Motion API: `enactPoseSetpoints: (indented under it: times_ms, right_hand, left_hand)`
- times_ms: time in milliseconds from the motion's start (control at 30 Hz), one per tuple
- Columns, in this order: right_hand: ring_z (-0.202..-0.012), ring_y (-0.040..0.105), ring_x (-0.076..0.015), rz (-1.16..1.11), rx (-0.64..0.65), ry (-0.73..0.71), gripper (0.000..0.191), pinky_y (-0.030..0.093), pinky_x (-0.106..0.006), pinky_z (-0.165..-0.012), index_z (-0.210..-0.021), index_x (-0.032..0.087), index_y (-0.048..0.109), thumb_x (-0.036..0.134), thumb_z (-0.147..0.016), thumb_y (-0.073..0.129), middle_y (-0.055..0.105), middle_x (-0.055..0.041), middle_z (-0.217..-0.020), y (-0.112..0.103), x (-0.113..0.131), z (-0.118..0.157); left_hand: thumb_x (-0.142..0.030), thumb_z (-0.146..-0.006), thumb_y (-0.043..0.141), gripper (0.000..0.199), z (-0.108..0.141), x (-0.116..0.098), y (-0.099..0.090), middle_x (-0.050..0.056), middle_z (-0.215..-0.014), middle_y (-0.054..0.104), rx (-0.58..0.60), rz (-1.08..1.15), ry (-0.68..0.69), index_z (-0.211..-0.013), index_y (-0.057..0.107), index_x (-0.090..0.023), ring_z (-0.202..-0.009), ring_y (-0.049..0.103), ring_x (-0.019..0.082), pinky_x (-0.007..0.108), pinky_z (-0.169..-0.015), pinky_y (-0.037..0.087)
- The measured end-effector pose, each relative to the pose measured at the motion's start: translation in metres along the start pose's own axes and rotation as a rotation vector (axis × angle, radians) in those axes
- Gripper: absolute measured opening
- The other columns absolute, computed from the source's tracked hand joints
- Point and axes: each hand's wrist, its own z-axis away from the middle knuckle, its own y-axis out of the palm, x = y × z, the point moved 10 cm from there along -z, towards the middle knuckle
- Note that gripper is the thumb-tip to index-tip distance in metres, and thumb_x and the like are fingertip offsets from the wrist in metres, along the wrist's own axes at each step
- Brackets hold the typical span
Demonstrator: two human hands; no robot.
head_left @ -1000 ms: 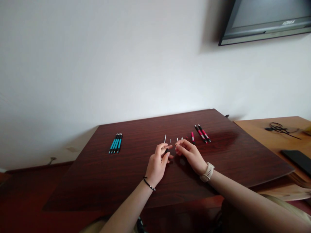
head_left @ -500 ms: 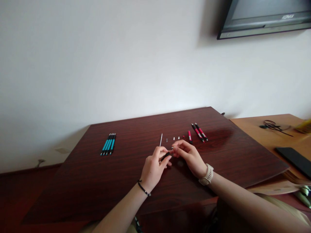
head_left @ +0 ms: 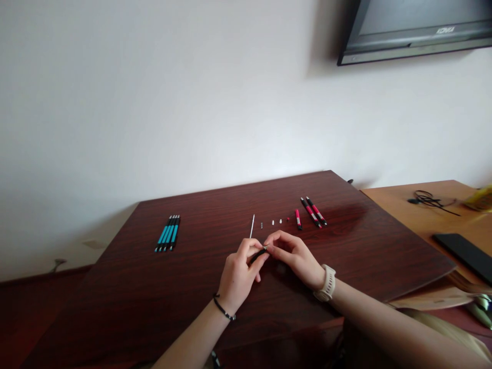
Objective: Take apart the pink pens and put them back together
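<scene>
My left hand (head_left: 239, 274) is closed round a black pen barrel (head_left: 257, 255). The fingertips of my right hand (head_left: 294, 257) pinch a small silvery tip (head_left: 265, 248) at the barrel's upper end, where both hands meet. Just beyond my left hand lies a thin white refill (head_left: 252, 226). To its right, in a row, are a small spring (head_left: 262, 225), two small white pieces (head_left: 273, 222), a tiny red piece (head_left: 288, 219) and a pink barrel part (head_left: 298, 219). Two pink-and-black pens (head_left: 313, 212) lie further right.
Several blue-and-black pens (head_left: 167, 233) lie side by side on the left of the dark table (head_left: 207, 215). A wooden table (head_left: 395, 205) on the right holds a black cable (head_left: 430, 199) and a black phone-like slab (head_left: 465, 257). A screen (head_left: 415, 31) hangs above.
My right hand has come in against my left, and its pinched silvery piece now meets the barrel's end. The barrel shows more clearly. The view has shifted slightly.
</scene>
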Motion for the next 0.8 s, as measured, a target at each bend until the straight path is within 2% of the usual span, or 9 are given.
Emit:
enactPoseSetpoints:
  times_ms: [267,567,667,800]
  right_hand:
    - [-0.088,0.066,-0.0194,0.04,-0.004,-0.029,0.028,0.053,-0.033,-0.083,-0.102,0.022,0.075,0.048,-0.094,0.079,0.074,-0.0037,-0.096,-0.001,-0.0009,-0.0008]
    - [-0.091,0.067,-0.0202,0.086,0.001,-0.038,0.03,0.054,-0.034,-0.085,-0.101,0.022,0.078,0.051,-0.093,0.08,0.075,-0.0039,-0.097,-0.003,0.0005,-0.002]
    - [-0.091,0.068,-0.0203,0.077,0.003,-0.035,0.029,0.054,-0.034,-0.086,-0.101,0.023,0.078,0.05,-0.093,0.08,0.076,-0.0037,-0.097,-0.0032,-0.0001,-0.0022]
    - [-0.089,0.067,-0.0199,0.076,0.017,-0.025,0.029,0.053,-0.033,-0.085,-0.102,0.022,0.077,0.05,-0.093,0.079,0.075,-0.0036,-0.095,-0.0024,-0.0027,-0.0024]
  left_hand:
    - [-0.043,-0.105,0.064,0.021,-0.0017,0.0002,-0.0037,-0.004,-0.082,0.076,-0.023,0.034,-0.007,-0.11,0.055,-0.025,-0.049,0.064,0.011,0.022,-0.055,0.052]
    - [-0.043,-0.105,0.062,0.023,-0.0061,0.0061,0.0013,-0.005,-0.077,0.072,0.053,0.228,-0.061,-0.108,0.052,-0.023,-0.043,0.059,0.009,0.019,-0.045,0.041]
    - [-0.043,-0.103,0.066,0.024,-0.0058,0.0061,0.0018,-0.002,-0.087,0.076,0.055,0.229,-0.058,-0.108,0.053,-0.023,-0.043,0.056,0.007,0.019,-0.044,0.04]
    - [-0.039,-0.101,0.068,0.022,-0.005,0.0044,0.0011,0.0,-0.1,0.08,0.042,0.185,-0.039,-0.108,0.055,-0.023,-0.047,0.058,0.007,0.02,-0.051,0.047]
